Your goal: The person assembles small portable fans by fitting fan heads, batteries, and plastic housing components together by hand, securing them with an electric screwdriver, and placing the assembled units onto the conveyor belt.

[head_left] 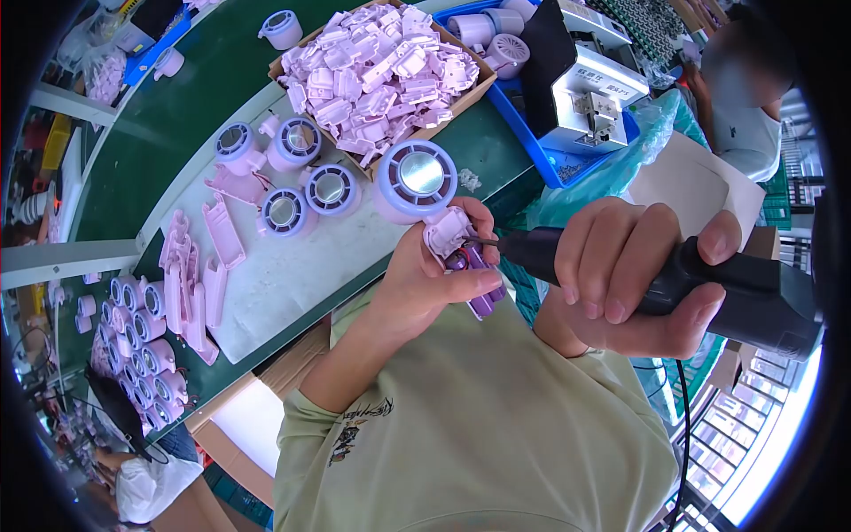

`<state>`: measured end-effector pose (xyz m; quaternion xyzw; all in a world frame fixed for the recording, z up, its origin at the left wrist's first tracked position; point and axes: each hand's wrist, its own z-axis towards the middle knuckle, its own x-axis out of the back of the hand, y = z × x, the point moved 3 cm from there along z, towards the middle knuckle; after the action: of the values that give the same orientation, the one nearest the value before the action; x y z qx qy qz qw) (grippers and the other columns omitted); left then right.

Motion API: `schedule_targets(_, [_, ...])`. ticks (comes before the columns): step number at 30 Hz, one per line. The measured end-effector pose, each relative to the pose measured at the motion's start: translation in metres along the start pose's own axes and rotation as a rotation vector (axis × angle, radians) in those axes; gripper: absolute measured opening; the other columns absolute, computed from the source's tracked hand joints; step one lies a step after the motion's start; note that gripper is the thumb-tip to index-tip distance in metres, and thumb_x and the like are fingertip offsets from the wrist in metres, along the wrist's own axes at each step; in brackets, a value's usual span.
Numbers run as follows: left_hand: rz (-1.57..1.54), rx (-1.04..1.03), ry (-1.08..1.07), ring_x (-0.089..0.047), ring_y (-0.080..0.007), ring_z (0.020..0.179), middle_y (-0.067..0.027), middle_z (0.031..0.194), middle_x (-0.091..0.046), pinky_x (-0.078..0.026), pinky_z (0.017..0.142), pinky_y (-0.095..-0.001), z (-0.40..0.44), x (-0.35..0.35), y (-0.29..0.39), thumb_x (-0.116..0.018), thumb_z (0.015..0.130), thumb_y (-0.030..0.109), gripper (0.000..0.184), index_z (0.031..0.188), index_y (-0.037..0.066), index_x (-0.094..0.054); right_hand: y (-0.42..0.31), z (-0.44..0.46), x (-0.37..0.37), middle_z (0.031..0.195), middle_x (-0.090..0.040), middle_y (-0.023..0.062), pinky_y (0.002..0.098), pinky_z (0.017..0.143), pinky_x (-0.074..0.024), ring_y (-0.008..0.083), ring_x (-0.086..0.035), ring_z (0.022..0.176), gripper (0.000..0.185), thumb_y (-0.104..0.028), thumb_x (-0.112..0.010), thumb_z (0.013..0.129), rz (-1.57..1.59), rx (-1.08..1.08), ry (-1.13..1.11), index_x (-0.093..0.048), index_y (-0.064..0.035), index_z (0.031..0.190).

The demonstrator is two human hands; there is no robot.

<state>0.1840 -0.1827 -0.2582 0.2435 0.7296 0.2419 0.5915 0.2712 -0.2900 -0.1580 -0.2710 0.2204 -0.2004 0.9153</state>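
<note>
My left hand [417, 284] is closed around a pink handheld fan [387, 189], its round head with a silver centre pointing up and away from me. Purple parts and a bit of red wire show in the fan's open handle. In my right hand [634, 275] is a black electric screwdriver [762, 297], held sideways, with a cable hanging below. The screwdriver's bit reaches the handle beside my left fingers; whether it sits on a screw I cannot tell. Several similar fan heads [332, 189] rest on the pale mat [292, 293], near pink handle shells [222, 232].
A cardboard box [487, 82] heaped with pink shells stands at the back. Right of it, a blue tray [554, 177] holds a white machine [594, 89]. Many fan heads [142, 355] crowd the left. One person [745, 115] sits at the right, another [155, 483] at lower left.
</note>
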Motion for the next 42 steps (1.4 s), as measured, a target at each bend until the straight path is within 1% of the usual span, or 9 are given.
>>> schedule_targets(12, [0.073,-0.024,-0.001,-0.054,-0.0099,0.091,-0.0007,0.103,-0.05,-0.046,0.08,-0.0247,0.002,-0.001,0.0,-0.08,0.066,0.004,0.054,0.112,0.008,-0.051,0.003,-0.002,-0.004,0.057,-0.048,0.0005,0.0246,0.04,-0.0401,0.0103,-0.044,0.042,0.028,-0.035,-0.045,0.098,-0.031,-0.037,0.028,-0.042,-0.0138,0.116])
schedule_targets(21, [0.128,-0.154,-0.141,-0.055,-0.0195,0.113,-0.0095,0.117,-0.057,-0.044,0.098,-0.0357,-0.001,-0.001,0.001,-0.082,0.067,-0.001,0.062,0.119,0.006,-0.048,-0.003,-0.003,-0.011,0.058,-0.05,0.0005,0.0218,0.041,-0.0417,0.0086,-0.046,0.041,0.024,-0.032,-0.051,0.096,0.025,-0.02,0.081,-0.044,-0.0132,0.108])
schedule_targets(33, [0.088,-0.07,-0.062,-0.055,-0.0183,0.114,-0.0106,0.117,-0.057,-0.045,0.096,-0.0343,-0.009,0.0,0.003,-0.078,0.072,-0.003,0.057,0.119,0.004,-0.047,0.012,-0.008,-0.015,0.057,-0.05,-0.001,0.0201,0.038,-0.0418,0.0074,-0.045,0.041,0.024,-0.032,-0.055,0.095,0.091,0.022,0.222,-0.039,-0.014,0.099])
schedule_targets(34, [0.132,-0.136,-0.081,-0.054,-0.0169,0.115,-0.0104,0.118,-0.057,-0.047,0.094,-0.0322,-0.01,0.001,0.005,-0.073,0.08,0.003,0.047,0.119,0.003,-0.048,0.016,-0.005,-0.014,0.055,-0.049,-0.0004,0.0204,0.036,-0.0412,0.0078,-0.043,0.038,0.033,-0.03,-0.055,0.094,0.113,0.052,0.128,-0.043,-0.0111,0.118])
schedule_targets(37, [0.219,0.016,-0.06,-0.058,-0.0162,0.107,-0.0095,0.117,-0.058,-0.048,0.089,-0.0308,-0.017,0.002,0.021,-0.068,0.086,0.01,0.036,0.118,0.003,-0.051,0.017,0.002,-0.01,0.054,-0.048,0.0007,0.021,0.035,-0.041,0.0083,-0.041,0.037,0.057,-0.028,-0.054,0.094,0.284,0.079,0.198,-0.031,-0.0097,0.143])
schedule_targets(39, [0.237,0.168,0.083,-0.06,-0.0159,0.099,-0.0092,0.113,-0.061,-0.049,0.085,-0.0301,-0.028,0.008,0.039,-0.064,0.09,0.015,0.032,0.116,0.001,-0.053,0.006,0.01,0.004,0.055,-0.047,0.0021,0.0208,0.035,-0.041,0.0081,-0.042,0.037,0.07,-0.026,-0.051,0.094,0.231,0.166,0.278,-0.016,-0.0088,0.151])
schedule_targets(40, [0.24,0.243,0.157,-0.061,-0.0158,0.094,-0.0091,0.111,-0.062,-0.05,0.083,-0.0298,-0.033,0.014,0.051,-0.062,0.092,0.018,0.03,0.115,0.001,-0.054,0.002,0.014,0.014,0.057,-0.047,0.0025,0.0208,0.035,-0.0416,0.0076,-0.042,0.038,0.066,-0.027,-0.049,0.094,0.202,0.216,0.292,-0.02,-0.0041,0.149])
schedule_targets(41, [0.304,0.238,0.176,-0.062,-0.0158,0.09,-0.0094,0.109,-0.063,-0.05,0.082,-0.0298,-0.035,0.023,0.069,-0.061,0.092,0.019,0.03,0.115,0.0,-0.055,-0.002,0.013,0.026,0.052,-0.047,0.0029,0.0245,0.035,-0.0414,0.0112,-0.04,0.035,0.075,-0.029,-0.054,0.092,0.169,0.195,0.405,-0.013,-0.0106,0.152])
schedule_targets(42, [0.367,0.234,0.193,-0.062,-0.0159,0.086,-0.0098,0.107,-0.064,-0.051,0.081,-0.0299,-0.037,0.034,0.092,-0.06,0.093,0.019,0.029,0.114,0.0,-0.055,-0.002,0.012,0.036,0.052,-0.044,0.0027,0.0245,0.035,-0.0389,0.011,-0.038,0.035,0.072,-0.029,-0.053,0.092,0.082,0.16,0.462,-0.015,-0.0082,0.15])
